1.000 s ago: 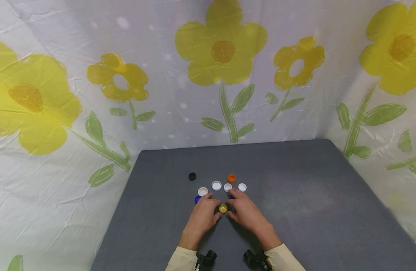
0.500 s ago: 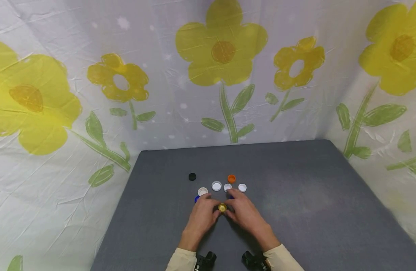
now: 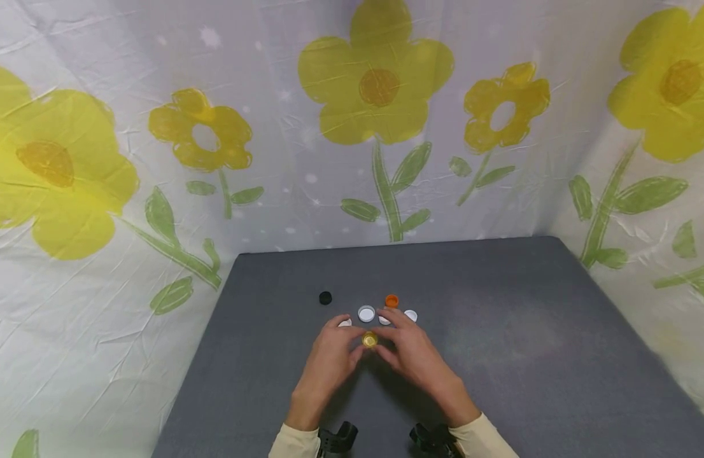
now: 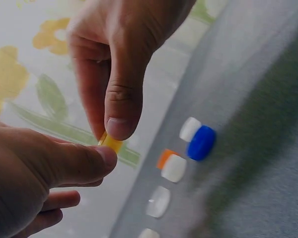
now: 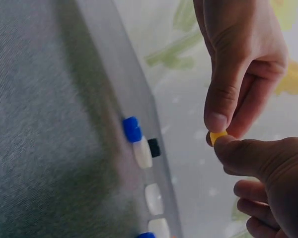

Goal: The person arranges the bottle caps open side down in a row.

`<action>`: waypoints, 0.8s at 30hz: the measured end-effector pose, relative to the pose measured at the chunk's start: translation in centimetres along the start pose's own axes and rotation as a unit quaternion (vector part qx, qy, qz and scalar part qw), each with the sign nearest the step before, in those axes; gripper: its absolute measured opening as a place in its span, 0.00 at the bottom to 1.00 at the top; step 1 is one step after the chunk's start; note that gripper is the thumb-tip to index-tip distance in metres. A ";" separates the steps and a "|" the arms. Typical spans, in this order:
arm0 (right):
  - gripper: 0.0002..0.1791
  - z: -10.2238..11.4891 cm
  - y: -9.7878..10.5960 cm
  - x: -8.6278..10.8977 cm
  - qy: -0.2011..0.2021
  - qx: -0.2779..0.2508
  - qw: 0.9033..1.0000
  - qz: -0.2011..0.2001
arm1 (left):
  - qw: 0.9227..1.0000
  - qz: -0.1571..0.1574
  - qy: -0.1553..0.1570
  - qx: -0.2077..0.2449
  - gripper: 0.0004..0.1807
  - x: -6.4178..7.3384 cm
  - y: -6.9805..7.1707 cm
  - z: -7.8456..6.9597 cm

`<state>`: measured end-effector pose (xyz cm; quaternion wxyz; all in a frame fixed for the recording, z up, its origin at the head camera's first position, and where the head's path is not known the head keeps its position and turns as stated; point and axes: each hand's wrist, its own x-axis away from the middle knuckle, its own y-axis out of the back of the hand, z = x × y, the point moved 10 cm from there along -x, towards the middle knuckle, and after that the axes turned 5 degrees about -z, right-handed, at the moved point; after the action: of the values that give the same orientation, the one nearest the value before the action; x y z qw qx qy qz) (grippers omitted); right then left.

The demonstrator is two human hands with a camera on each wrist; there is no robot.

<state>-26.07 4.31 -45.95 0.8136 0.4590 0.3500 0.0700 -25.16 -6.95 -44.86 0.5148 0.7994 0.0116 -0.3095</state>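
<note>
A small yellow bottle cap is held above the table between both hands, its hollow side facing the head camera. My left hand pinches it from the left with thumb and fingertips. From the other side my right hand pinches the same cap. In the left wrist view the two thumbs nearly meet over the yellow cap. The right wrist view shows only a sliver of it, the fingertips covering the rest.
Behind the hands lie a black cap, an orange cap and several white caps. A blue cap lies on the grey table; the right hand hides it from the head view. Another blue cap is by the left-side white cap.
The yellow cap has risen off the table and moved slightly away and left, with both hands around it. The hands now cover more of the white caps and the blue caps.
</note>
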 end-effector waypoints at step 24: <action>0.10 -1.0 1.2 -0.1 -0.129 -0.189 0.973 -0.037 | 0.992 -0.095 -0.029 0.081 0.19 0.2 3.7 -0.4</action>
<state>-26.54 5.65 -45.31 0.9259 0.2889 0.2394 0.0444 -23.54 -8.41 -41.81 0.4163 0.8247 0.0479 -0.3798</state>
